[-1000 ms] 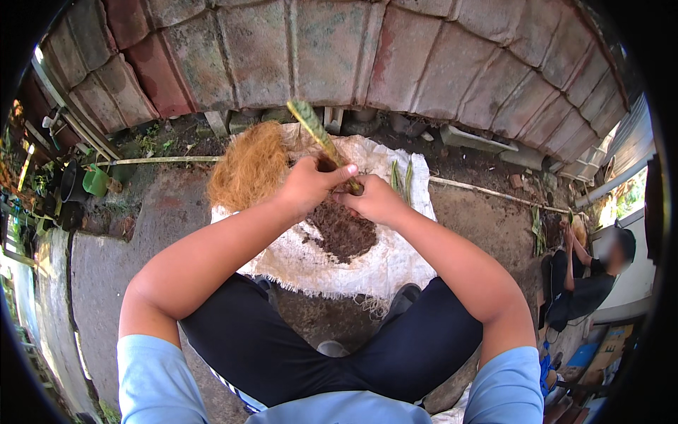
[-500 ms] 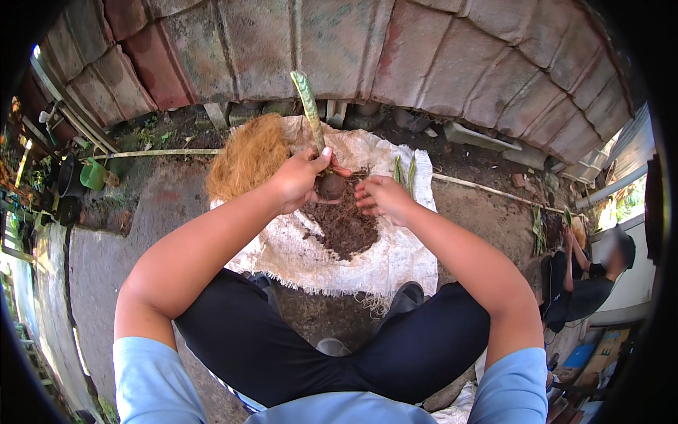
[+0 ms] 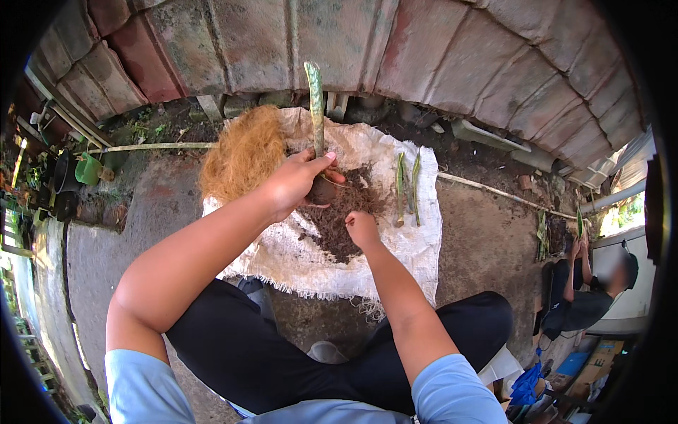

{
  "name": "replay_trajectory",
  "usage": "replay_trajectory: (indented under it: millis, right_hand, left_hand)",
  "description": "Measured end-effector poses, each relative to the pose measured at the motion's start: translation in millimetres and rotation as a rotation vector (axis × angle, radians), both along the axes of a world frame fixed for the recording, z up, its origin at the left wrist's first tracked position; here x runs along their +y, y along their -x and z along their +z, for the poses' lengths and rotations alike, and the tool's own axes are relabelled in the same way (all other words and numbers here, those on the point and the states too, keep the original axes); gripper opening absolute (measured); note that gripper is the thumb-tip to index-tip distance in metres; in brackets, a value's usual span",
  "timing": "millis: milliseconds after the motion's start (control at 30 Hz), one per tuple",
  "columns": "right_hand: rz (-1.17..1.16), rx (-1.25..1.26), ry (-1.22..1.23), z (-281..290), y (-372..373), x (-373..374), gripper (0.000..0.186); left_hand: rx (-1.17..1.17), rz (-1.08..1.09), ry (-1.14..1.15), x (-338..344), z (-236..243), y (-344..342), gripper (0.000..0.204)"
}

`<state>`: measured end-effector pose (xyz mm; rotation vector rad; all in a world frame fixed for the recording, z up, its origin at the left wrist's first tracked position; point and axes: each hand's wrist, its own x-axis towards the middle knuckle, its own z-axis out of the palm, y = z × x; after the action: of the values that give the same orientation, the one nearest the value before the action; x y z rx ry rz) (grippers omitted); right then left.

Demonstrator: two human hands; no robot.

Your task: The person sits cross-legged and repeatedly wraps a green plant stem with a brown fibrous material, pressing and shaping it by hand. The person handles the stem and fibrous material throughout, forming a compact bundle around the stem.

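Note:
My left hand [image 3: 295,182] grips the base of a tall, narrow green leaf cutting [image 3: 315,106], held upright with a dark clump of soil at its root end [image 3: 323,191]. My right hand [image 3: 363,230] is lowered into the pile of dark soil [image 3: 339,222], fingers curled into it. The soil lies on a white woven sack [image 3: 296,254] spread on the ground. A mound of brown coconut fibre [image 3: 244,152] sits on the sack's left end, beside my left hand. Two or three more green cuttings [image 3: 407,185] lie on the sack to the right of the soil.
A brick wall [image 3: 395,49] runs behind the sack. A thin pole [image 3: 155,147] lies on the ground at left, with green pots [image 3: 88,169] beyond it. Another person [image 3: 586,290] sits at right holding a green leaf. My legs in dark trousers [image 3: 296,353] are crossed below.
My left hand has raised the cutting more upright. My right hand has let go of its base and dropped down into the soil pile.

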<state>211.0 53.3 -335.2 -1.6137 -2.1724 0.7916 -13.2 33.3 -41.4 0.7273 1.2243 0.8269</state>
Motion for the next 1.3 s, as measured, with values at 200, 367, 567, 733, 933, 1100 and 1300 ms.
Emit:
replay_trajectory:
  millis: [200, 367, 567, 733, 933, 1100, 1300]
  right_hand:
    - [0.218, -0.058, -0.187, -7, 26, -15, 0.035]
    - [0.172, -0.267, -0.066, -12, 42, -13, 0.015]
    - [0.133, -0.096, -0.027, -6, 41, 0, 0.013]
    - [-0.064, 0.331, 0.337, 1, 29, 33, 0.019]
    - [-0.099, 0.64, 0.634, 75, 35, 49, 0.015]
    - [0.119, 0.641, 0.768, 172, 31, 53, 0.02]
    - [0.177, 0.621, 0.674, 256, 18, 37, 0.031]
  left_hand:
    - [-0.008, 0.008, 0.016, 6, -11, -2, 0.036]
    - [-0.011, 0.014, 0.055, 10, -8, -7, 0.034]
    - [0.005, -0.016, -0.005, 12, -11, 0, 0.037]
    - [0.06, -0.036, -0.075, 15, -10, 1, 0.036]
    - [-0.005, 0.031, -0.067, 8, -2, 8, 0.026]
    - [-0.148, 0.081, -0.112, 8, -1, 13, 0.024]
    - [-0.169, 0.103, -0.198, 4, 8, 15, 0.025]
